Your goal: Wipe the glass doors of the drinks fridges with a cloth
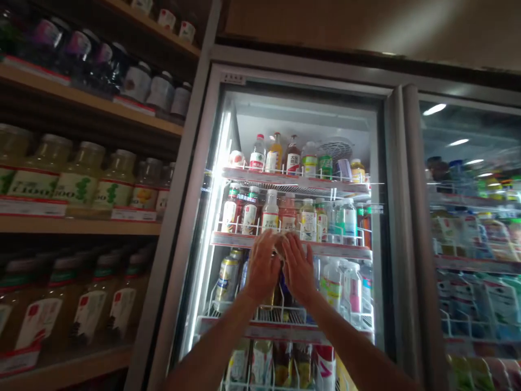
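Both my arms reach up into a lit drinks fridge [389,217]. My left hand [262,267] and my right hand [299,269] are side by side with their backs to me and fingers stretched upward, almost touching. Their fingertips are at the front rail of the middle shelf [337,251], just below a row of upright bottles [269,212]. A small pale blur shows between the fingertips; I cannot make out what it is. Behind the hands stand darker bottles, partly hidden. Tall cans [227,277] stand to the left of my left hand.
The top fridge shelf [293,179] carries more bottles, and the bottom one holds cartons [260,364]. Wooden shelves on the left carry jars [81,179] and brown bottles [89,304]. A second glass-door fridge [468,244] stands on the right.
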`<state>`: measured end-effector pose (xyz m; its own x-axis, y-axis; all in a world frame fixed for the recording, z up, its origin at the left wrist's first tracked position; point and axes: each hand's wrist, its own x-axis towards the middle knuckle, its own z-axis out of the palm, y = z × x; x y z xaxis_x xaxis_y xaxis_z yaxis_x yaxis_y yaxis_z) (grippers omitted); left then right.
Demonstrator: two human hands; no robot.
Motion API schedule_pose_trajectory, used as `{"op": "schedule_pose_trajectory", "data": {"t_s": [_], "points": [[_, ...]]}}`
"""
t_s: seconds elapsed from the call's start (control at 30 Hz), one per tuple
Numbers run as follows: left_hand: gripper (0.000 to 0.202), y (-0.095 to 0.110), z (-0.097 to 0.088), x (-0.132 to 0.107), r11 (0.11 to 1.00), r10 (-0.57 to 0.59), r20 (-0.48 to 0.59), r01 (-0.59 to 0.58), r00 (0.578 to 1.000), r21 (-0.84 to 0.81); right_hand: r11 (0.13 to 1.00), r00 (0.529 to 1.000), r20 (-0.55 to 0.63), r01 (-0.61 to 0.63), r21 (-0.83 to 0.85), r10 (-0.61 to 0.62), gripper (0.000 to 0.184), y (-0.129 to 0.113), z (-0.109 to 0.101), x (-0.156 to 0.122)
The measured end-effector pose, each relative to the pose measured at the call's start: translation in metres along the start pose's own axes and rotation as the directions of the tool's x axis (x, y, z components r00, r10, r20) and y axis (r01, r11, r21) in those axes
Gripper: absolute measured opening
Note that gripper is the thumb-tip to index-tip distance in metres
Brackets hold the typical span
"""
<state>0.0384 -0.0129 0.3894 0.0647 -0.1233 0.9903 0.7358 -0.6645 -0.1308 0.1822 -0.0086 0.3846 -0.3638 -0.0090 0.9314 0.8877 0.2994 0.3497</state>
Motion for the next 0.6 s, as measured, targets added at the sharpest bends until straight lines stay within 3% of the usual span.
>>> {"op": "schedule_pose_trajectory", "data": {"t_s": [0.03,0.1,0.2,0.27,0.33,0.4,0.47,0.5,0.53,0.57,0.6], "points": [[0.052,0.015,0.009,-0.003,0.998,0.021,0.041,-0.018,0.999,-0.060,1.000,1.000,0.017,0.014,-0.004,-0.014,0.065,0.003,-0.001,-0.001],[0.052,0.040,0.028,-0.005,0.996,-0.043,0.043,0.047,0.998,-0.077,0.996,0.993,0.081,0.089,-0.003,-0.089,0.065,0.016,-0.007,-0.008],[0.048,0.057,0.051,0.002,0.988,-0.151,-0.025,0.151,0.988,0.022,0.988,0.987,0.064,0.153,-0.038,-0.150,0.064,0.058,-0.019,-0.024],[0.037,0.058,0.059,0.004,0.985,-0.139,-0.066,0.145,0.988,0.096,0.990,0.995,-0.101,-0.010,-0.142,-0.005,0.061,0.089,-0.024,-0.033],[0.025,0.056,0.061,-0.006,0.988,-0.035,-0.058,0.044,0.998,0.148,0.960,0.966,-0.219,-0.181,-0.212,0.134,0.058,0.112,-0.026,-0.038],[0.021,0.049,0.052,-0.027,0.973,0.179,0.036,-0.182,0.983,0.143,0.942,0.956,-0.234,-0.236,-0.240,0.179,0.056,0.122,-0.024,-0.040],[0.023,0.036,0.031,-0.050,0.895,0.420,0.170,-0.438,0.891,0.081,0.941,0.959,-0.219,-0.232,-0.245,0.180,0.055,0.123,-0.022,-0.041],[0.025,0.025,0.017,-0.058,0.850,0.500,0.227,-0.523,0.836,0.053,0.943,0.959,-0.219,-0.231,-0.241,0.179,0.054,0.122,-0.021,-0.041],[0.028,0.011,0.001,-0.061,0.831,0.524,0.256,-0.554,0.812,0.057,0.944,0.958,-0.222,-0.234,-0.234,0.183,0.054,0.120,-0.021,-0.041],[0.031,-0.004,-0.014,-0.060,0.839,0.499,0.260,-0.536,0.827,0.094,0.944,0.956,-0.222,-0.240,-0.226,0.190,0.054,0.119,-0.021,-0.041],[0.034,-0.020,-0.028,-0.054,0.869,0.433,0.225,-0.471,0.873,0.154,0.944,0.955,-0.221,-0.247,-0.218,0.198,0.053,0.118,-0.021,-0.040]]}}
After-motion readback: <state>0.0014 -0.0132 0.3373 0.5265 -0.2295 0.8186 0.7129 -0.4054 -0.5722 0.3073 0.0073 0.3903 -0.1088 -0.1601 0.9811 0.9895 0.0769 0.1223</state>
